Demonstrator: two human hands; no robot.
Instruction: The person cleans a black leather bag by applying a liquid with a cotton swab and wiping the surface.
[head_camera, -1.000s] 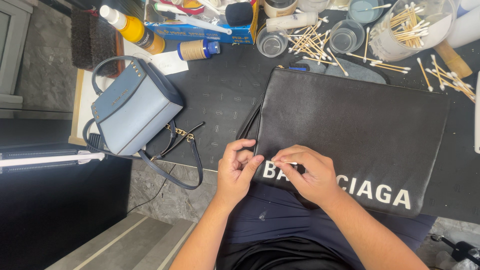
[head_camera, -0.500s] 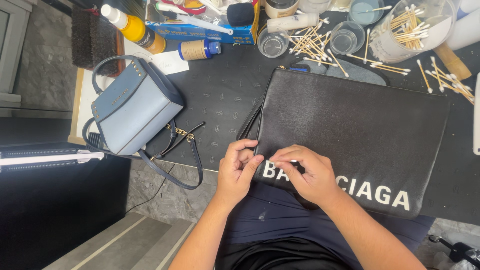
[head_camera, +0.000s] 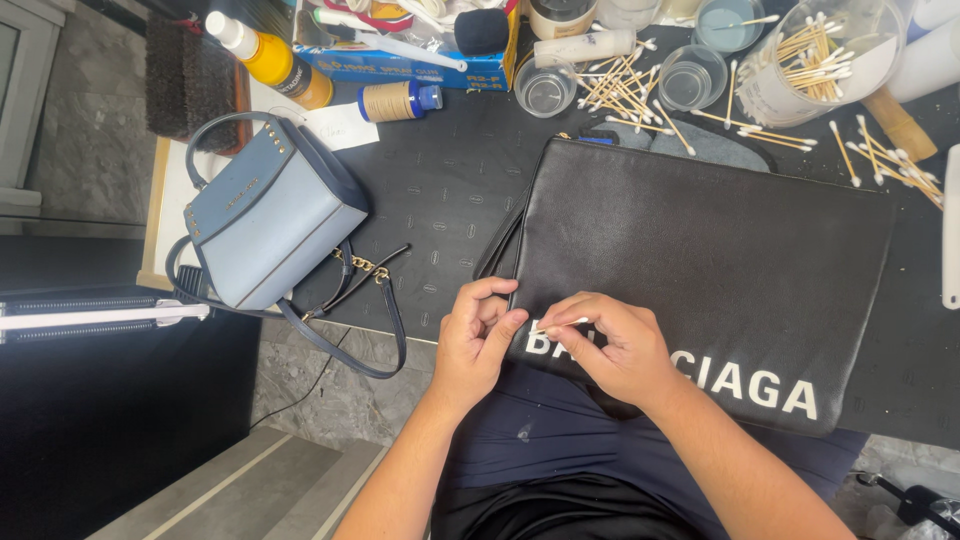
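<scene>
**Dark worktop over a grey stone floor**

A black mat covers the worktop ahead of the hands, printed with small pale marks. Its near edge runs just below the wrists. Under that edge, to the left of the arms, lies a mottled grey stone floor, with a thin dark cable trailing across it. Farther left and nearer, pale strips run diagonally across a step or threshold. Well to the left stands a black block of furniture, a white bar lying across its top. At far upper left, more grey stone shows beside a pale frame. Light is even and soft, with faint shadows.
</scene>
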